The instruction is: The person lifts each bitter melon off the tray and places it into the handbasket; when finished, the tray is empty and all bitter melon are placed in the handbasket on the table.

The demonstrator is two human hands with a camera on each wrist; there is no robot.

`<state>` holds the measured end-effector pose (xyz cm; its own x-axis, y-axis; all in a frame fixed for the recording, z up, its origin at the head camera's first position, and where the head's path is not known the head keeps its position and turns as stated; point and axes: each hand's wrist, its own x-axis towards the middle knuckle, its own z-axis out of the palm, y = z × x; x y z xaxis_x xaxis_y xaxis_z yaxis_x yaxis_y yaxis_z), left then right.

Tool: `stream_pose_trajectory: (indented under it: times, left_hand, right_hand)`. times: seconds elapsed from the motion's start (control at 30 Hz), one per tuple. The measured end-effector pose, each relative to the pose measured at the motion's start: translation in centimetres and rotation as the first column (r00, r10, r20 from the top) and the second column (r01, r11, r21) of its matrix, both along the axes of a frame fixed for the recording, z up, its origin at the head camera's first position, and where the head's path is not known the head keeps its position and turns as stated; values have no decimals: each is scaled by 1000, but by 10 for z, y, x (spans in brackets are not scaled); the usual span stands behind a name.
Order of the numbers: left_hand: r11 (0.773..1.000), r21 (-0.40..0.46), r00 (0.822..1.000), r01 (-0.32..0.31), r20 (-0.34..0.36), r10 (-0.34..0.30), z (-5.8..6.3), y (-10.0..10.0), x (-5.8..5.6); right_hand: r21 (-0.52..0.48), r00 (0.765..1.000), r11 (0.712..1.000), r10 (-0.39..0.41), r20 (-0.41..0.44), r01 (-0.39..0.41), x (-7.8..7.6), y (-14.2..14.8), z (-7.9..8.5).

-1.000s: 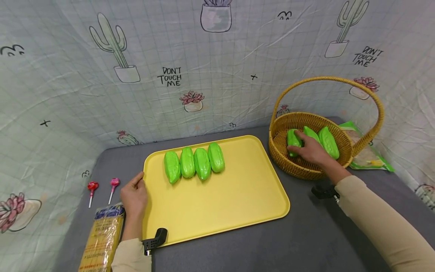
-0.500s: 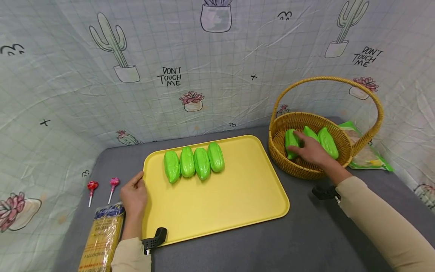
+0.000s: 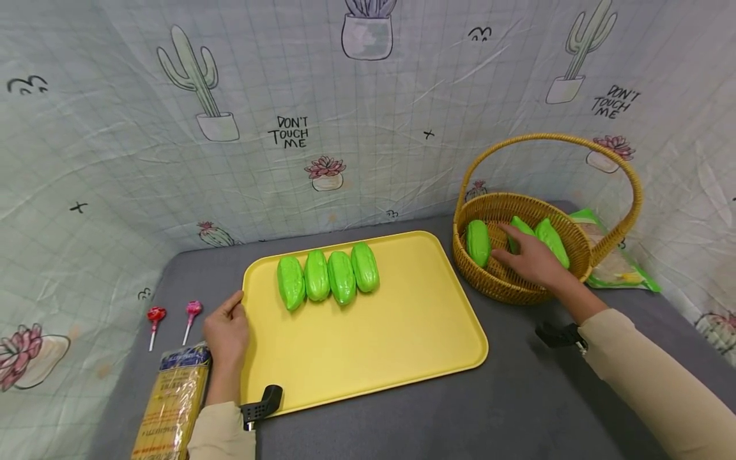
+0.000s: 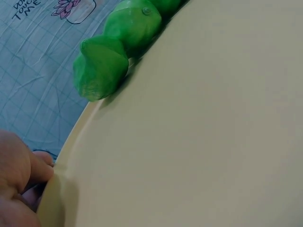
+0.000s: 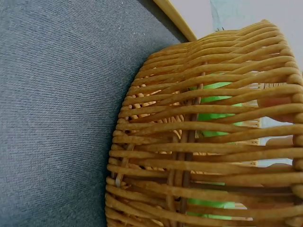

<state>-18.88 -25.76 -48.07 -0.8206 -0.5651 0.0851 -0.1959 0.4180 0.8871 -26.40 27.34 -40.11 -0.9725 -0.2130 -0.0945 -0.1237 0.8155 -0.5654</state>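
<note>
My left hand (image 3: pixel 227 329) holds the left rim of a yellow tray (image 3: pixel 368 358), with fingertips at the edge and other fingers partly hidden. Four-sided and flat, the tray bears a row of several glossy green gourd-like vegetables (image 3: pixel 317 275) near its far rim. Over a wicker basket (image 3: pixel 500 295), my right hand (image 3: pixel 531 259) has its thumb and fingers spread. Left of those fingertips, apart from them, a green gourd (image 3: pixel 478 243) lies against the basket's left wall. Two more gourds (image 3: pixel 552 241) lie to the right, partly behind the hand. In the right wrist view, the basket's weave (image 5: pixel 208 127) mostly hides my fingers.
The basket's tall handle (image 3: pixel 552 136) arches over it. A green-edged packet (image 3: pixel 618 259) lies behind its right side. Left of the tray are a spaghetti pack (image 3: pixel 172 402), a red lollipop (image 3: pixel 156 314) and a pink one (image 3: pixel 193 308). A printed cloth (image 3: pixel 402 115) hangs behind.
The leftmost gourd in the basket has shifted left to the wall, and my right hand has come away from it. My left hand stays at the tray's rim.
</note>
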Motion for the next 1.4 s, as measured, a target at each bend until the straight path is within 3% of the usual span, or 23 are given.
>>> stream_pose_trajectory:
  times: [0.4,0.73,1.07,1.4]
  left_hand:
    - [1000,18,1000,8,16,-9,-2,-2,2]
    - [1000,11,1000,12,9,-12,-2,0,3]
    - [1000,12,1000,10,20,-10,-2,0,2]
    - [1000,14,1000,9,16,-10,-1,0,1]
  right_hand:
    - [3,998,1000,-22,-65,23,12,5,1]
    - [-76,994,997,-37,-99,29,21,-5,6]
    - [-256,990,964,38,-138,-72,33,-34,18]
    - [-273,971,943,142,-192,-192,37,-82,18]
